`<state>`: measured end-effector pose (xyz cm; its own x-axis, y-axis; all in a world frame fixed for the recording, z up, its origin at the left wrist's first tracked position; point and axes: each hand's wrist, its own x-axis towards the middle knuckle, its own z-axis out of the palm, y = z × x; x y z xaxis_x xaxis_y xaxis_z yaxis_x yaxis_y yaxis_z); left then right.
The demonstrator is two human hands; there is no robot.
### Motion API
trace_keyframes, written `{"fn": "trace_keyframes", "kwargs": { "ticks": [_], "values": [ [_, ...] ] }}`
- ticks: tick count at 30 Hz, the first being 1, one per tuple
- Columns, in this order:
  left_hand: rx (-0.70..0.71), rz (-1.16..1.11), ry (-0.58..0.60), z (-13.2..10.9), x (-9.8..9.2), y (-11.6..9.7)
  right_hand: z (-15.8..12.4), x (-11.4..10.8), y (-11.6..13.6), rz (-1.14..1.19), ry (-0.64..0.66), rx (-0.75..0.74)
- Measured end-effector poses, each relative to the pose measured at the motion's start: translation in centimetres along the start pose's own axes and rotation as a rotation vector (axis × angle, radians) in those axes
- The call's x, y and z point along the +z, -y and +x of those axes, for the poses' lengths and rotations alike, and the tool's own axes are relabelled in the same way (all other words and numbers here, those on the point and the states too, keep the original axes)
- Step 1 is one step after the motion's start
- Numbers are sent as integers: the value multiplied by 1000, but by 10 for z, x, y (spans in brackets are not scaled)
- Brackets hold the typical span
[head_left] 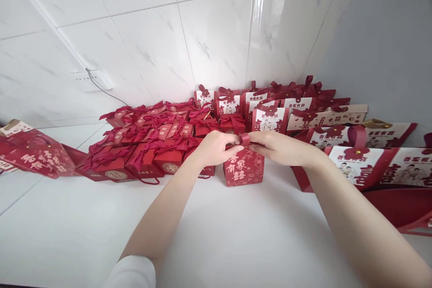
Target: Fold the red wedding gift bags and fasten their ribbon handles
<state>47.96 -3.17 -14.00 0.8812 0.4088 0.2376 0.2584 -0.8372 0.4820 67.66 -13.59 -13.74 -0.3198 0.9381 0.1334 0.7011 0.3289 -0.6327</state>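
A red gift box point(245, 168) with pale Chinese characters and a floral pattern stands upright on the white surface in front of me. Its top edge is pinched from the left by my left hand point(218, 146), fingers closed. From the other side my right hand point(278, 146) also grips the top, its fingers curled over the edge. Between my two hands a dark red ribbon loop point(244, 139) sticks up. My fingers hide much of the box's upper edge.
Tied red boxes point(135, 157) crowd the left, by a leaning patterned red bag point(43, 155). Several red-and-white gift bags point(270, 119) stand behind and at right, near an open red bag point(401, 207). The tiled wall point(216, 40) holds a socket point(92, 80) with a cable.
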Motion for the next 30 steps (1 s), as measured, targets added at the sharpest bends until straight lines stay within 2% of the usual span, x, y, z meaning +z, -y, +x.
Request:
{"fn": "trace_keyframes", "kwargs": {
  "ticks": [6, 10, 14, 20, 25, 30],
  "values": [
    [-60, 91, -23, -2, -4, -6, -5, -5, 6, -125, -64, 56],
    [-67, 118, 19, -4, -8, -10, -2, -2, 7, -104, -134, 60],
    [-59, 117, 36, -4, -9, -12, 2, 1, 4, 12, -112, 65],
    [-45, 34, 49, -2, -8, -10, 7, 4, -8, 264, -36, 164],
    [-59, -4, 28, -2, -7, -7, 12, 8, -14, 412, -61, 234],
    [-70, -32, 25, -2, -5, -5, 13, 9, -16, 540, -34, 248]
  ]
}}
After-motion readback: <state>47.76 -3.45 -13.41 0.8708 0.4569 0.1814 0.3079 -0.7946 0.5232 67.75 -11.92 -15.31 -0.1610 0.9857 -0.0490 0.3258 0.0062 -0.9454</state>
